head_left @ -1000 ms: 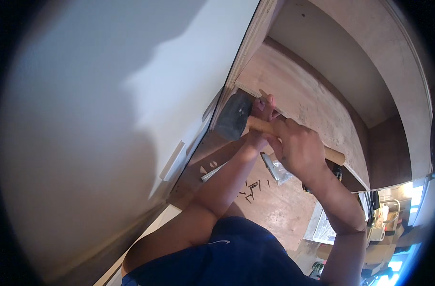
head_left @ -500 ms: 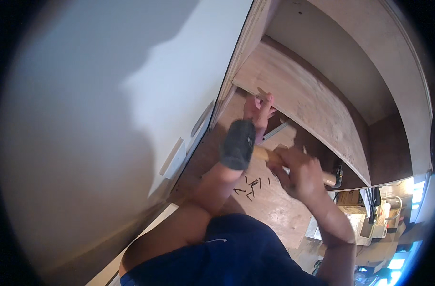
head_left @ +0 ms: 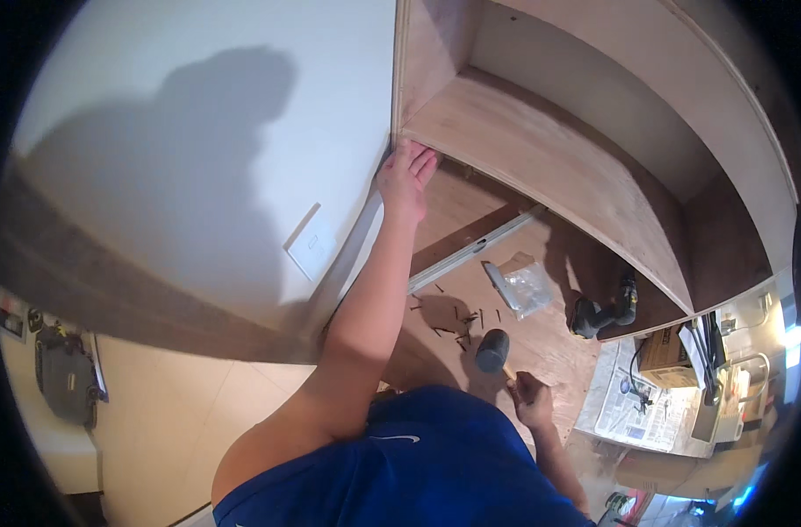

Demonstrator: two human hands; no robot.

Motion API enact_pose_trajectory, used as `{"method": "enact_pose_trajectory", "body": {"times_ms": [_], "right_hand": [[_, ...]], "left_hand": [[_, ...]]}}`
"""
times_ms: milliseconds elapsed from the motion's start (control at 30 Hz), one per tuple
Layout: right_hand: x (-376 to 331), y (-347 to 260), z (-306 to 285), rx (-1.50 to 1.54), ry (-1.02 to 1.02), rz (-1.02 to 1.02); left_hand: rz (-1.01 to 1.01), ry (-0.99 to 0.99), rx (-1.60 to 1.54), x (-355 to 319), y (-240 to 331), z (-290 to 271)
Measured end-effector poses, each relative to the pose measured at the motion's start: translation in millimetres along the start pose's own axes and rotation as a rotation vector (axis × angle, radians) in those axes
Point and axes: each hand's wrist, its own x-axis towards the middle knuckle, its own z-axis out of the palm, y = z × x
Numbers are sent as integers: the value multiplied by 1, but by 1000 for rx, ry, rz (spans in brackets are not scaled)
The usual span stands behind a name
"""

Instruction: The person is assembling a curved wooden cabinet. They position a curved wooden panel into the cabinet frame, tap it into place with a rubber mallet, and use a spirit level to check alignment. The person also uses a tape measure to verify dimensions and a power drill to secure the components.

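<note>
My right hand (head_left: 534, 404) is closed around the wooden handle of a black-headed rubber mallet (head_left: 492, 350), held low near my body over the wooden panel. My left arm reaches up to the corner where the plywood shelf (head_left: 541, 176) meets the upright side panel (head_left: 427, 61). There my left hand (head_left: 405, 183) touches the underside of the shelf's front edge, palm up, with fingers stretched out and nothing held. Several loose screws (head_left: 464, 329) lie on the wooden surface beyond the mallet.
A metal straightedge (head_left: 475, 253) lies across the panel beside a clear plastic bag (head_left: 525, 285). A black cordless drill (head_left: 600, 314) stands at the right, under the shelf. Newspaper (head_left: 633, 413) and a cardboard box (head_left: 668, 358) are farther right. A white wall with a switch plate (head_left: 311, 246) rises at left.
The mallet has come down from near the left forearm toward my body with my right hand. My left hand has shifted left along the shelf edge into the corner. The view has swung.
</note>
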Motion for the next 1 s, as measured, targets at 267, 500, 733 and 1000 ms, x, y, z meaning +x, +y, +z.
{"method": "enact_pose_trajectory", "body": {"times_ms": [267, 500, 733, 1000], "right_hand": [[-39, 55, 12, 47, 9, 83], [-59, 65, 4, 129, 11, -53], [-52, 76, 14, -39, 211, -292], [-30, 113, 1, -144, 141, -283]], "left_hand": [[42, 24, -111, 5, -18, 22], [101, 133, -115, -9, -22, 24], [786, 341, 812, -8, -7, 10], [1285, 359, 1383, -8, 6, 15]]}}
